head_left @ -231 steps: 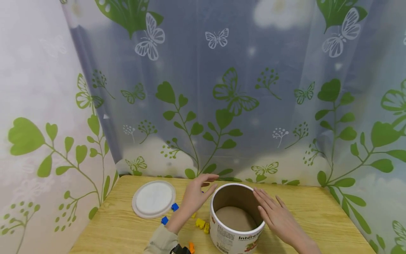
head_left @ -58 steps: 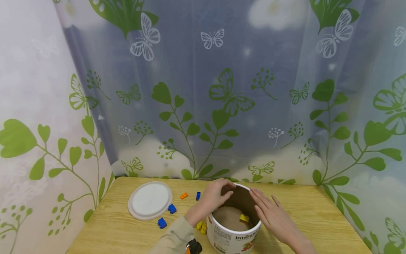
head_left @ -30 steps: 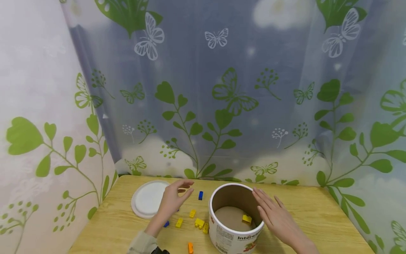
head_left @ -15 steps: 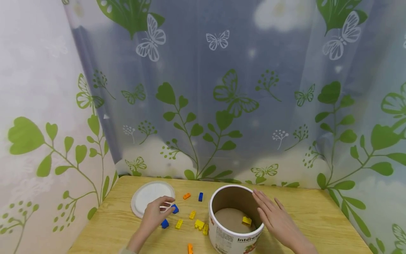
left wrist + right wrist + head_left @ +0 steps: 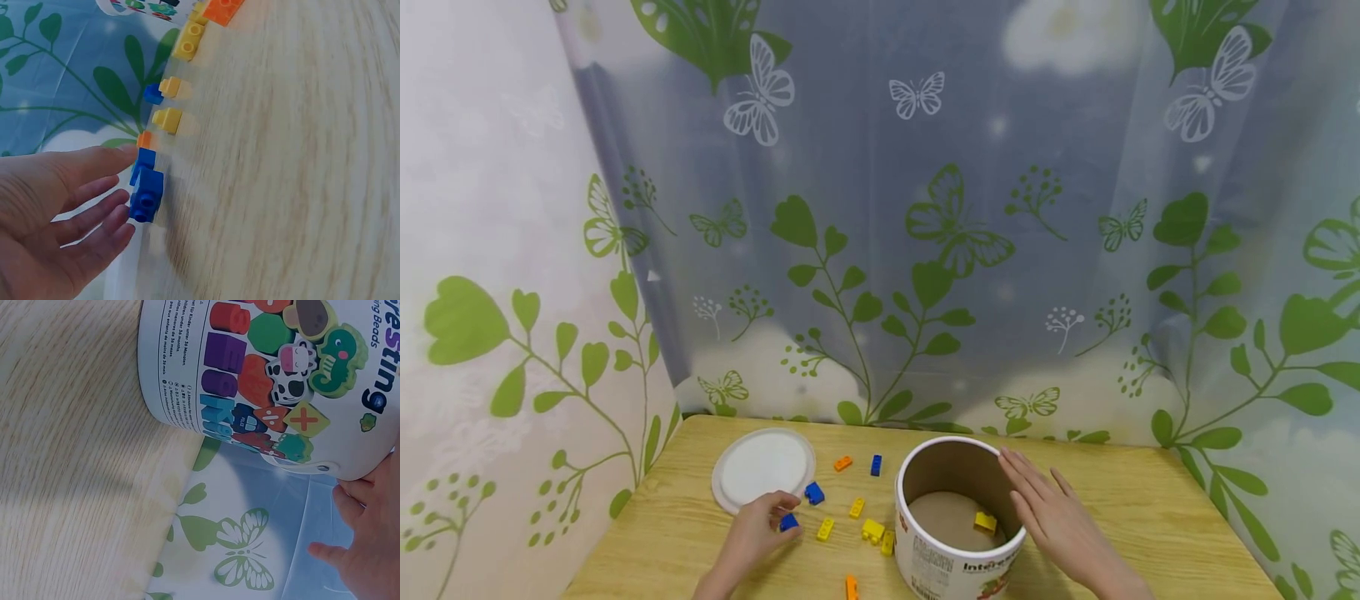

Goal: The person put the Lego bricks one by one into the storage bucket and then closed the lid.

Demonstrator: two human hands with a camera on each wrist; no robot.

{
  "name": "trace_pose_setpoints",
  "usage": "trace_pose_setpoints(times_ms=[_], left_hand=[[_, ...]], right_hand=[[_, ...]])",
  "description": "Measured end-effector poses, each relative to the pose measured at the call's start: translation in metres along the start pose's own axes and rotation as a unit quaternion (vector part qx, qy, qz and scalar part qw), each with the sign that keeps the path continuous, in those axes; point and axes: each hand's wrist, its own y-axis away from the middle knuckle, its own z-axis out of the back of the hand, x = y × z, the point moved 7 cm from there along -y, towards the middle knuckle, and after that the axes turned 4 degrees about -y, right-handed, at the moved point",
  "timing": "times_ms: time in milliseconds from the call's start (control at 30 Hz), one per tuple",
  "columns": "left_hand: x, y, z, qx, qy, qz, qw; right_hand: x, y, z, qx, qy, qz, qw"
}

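My left hand (image 5: 752, 533) is low over the table at the left, thumb and fingers spread around a blue toy brick (image 5: 788, 522). In the left wrist view the thumb and fingertips come close to this blue brick (image 5: 147, 194), with no clear pinch on it. Just beyond lies a second blue brick (image 5: 814, 492). My right hand (image 5: 1063, 521) rests with straight fingers against the right rim of a round white bucket (image 5: 955, 562). Inside the bucket lies one yellow brick (image 5: 985, 522). The right wrist view shows the bucket's printed side (image 5: 262, 369).
Several yellow bricks (image 5: 872, 531) lie left of the bucket. Orange bricks lie at the back (image 5: 843, 463) and front (image 5: 852, 587), and a third blue brick (image 5: 876, 465) is near the back edge. A white round lid (image 5: 763, 469) sits at the back left. A printed curtain (image 5: 865, 250) hangs behind the table.
A yellow brick, absent in the oldest frame, now lies in the bucket. My left hand has moved from above the bucket leftward and down to the blue brick. The right hand stays at the rim.
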Motion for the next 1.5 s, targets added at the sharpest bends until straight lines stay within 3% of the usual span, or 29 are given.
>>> trace_pose_setpoints(times_ms=[267, 467, 567, 867, 1200, 1500], left_hand=[[0.005, -0.001, -0.008, 0.028, -0.029, 0.027, 0.9988], [0.003, -0.002, -0.01, 0.009, -0.036, 0.022, 0.9991], [-0.002, -0.002, -0.008, 0.001, -0.018, 0.016, 0.9997], [-0.034, -0.011, 0.002, -0.01, 0.059, -0.008, 0.9982], [-0.067, -0.024, 0.012, -0.024, 0.065, -0.031, 0.9971], [-0.099, -0.031, 0.014, -0.03, 0.079, -0.073, 0.9937]], right_hand=[[-0.001, 0.0, -0.001, 0.01, -0.007, -0.004, 1.0], [-0.002, 0.0, -0.002, 0.011, -0.009, -0.007, 1.0], [-0.002, 0.0, -0.002, 0.012, -0.011, -0.007, 1.0], [-0.002, 0.0, -0.002, 0.017, -0.016, -0.011, 1.0], [-0.005, 0.0, -0.005, 0.03, -0.021, -0.023, 0.999], [-0.003, 0.0, -0.002, 0.009, -0.007, -0.009, 1.0]])
